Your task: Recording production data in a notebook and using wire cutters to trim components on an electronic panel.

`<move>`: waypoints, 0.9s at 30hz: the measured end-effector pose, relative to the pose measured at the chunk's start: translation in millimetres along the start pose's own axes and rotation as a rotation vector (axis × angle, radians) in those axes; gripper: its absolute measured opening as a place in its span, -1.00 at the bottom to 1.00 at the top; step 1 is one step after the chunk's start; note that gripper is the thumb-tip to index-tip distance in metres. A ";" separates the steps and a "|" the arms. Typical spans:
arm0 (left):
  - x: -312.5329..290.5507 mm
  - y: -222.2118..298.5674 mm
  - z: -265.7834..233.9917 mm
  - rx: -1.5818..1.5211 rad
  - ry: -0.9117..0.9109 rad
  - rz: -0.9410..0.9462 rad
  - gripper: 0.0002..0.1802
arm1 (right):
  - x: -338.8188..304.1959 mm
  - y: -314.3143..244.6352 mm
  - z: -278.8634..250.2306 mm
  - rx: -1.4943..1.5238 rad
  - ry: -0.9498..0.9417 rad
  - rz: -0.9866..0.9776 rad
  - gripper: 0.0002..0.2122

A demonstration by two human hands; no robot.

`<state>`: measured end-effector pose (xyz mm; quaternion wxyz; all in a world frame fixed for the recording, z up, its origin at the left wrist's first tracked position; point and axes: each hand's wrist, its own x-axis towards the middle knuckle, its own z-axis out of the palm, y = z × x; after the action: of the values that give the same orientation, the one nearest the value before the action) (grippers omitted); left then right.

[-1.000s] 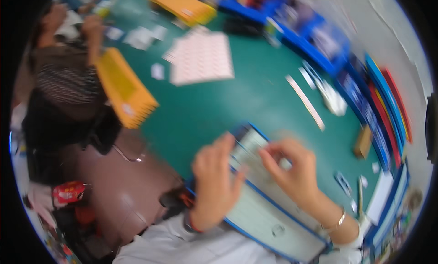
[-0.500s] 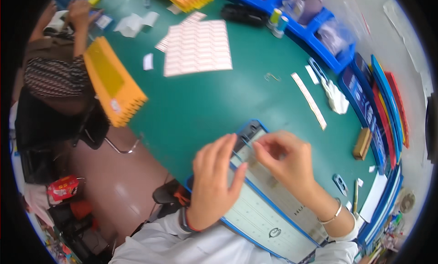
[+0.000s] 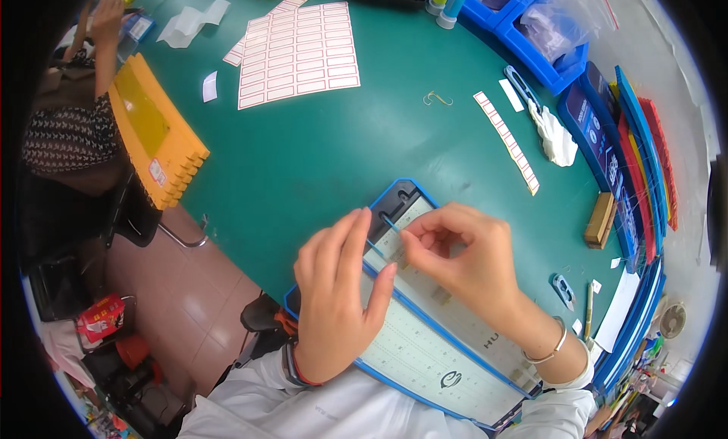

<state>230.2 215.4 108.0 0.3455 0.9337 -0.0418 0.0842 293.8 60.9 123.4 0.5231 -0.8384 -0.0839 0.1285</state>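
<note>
A long, flat case [image 3: 421, 355] with blue edges and pale, dotted panels lies slantwise at the table's front edge, partly against my white clothing. At its far end is a black strip [image 3: 404, 195] with slots, and thin blue bands cross near it. My left hand [image 3: 334, 295] rests over the case's left side, fingers stretched out and thumb apart. Just right of it, my right hand [image 3: 474, 249] pinches thumb and forefinger together above the far part of the case. Whatever sits in that pinch is too small to make out.
White label sheets [image 3: 299, 56] with red outlines lie far left, near a yellow folder-like stack [image 3: 155, 128]. To the right are a label strip [image 3: 506, 143], a white cloth [image 3: 557, 139], a wooden block [image 3: 600, 221] and blue bins [image 3: 542, 64]. Another person's hand [image 3: 108, 18] shows far left.
The view has shifted, so the tabletop things sit further left and higher. My right hand has come slightly nearer the left, still pinching. The left hand keeps its outstretched pose.
</note>
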 end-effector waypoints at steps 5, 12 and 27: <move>-0.3 1.6 -0.2 0.018 0.004 0.013 -0.42 | -0.9 -1.2 -1.8 -0.014 -0.021 -0.016 -0.92; 6.0 1.7 4.3 0.159 -0.094 0.072 -0.38 | -19.5 0.9 -20.1 -0.131 0.000 0.084 -0.92; 1.7 8.3 8.5 0.272 -0.051 0.106 -0.64 | -148.2 71.2 -170.7 -0.558 0.436 0.141 -0.89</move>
<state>231.7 203.5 107.3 0.2095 0.9702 -0.0881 0.0836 204.8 -157.1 150.0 0.2697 -0.9602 0.0561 -0.0455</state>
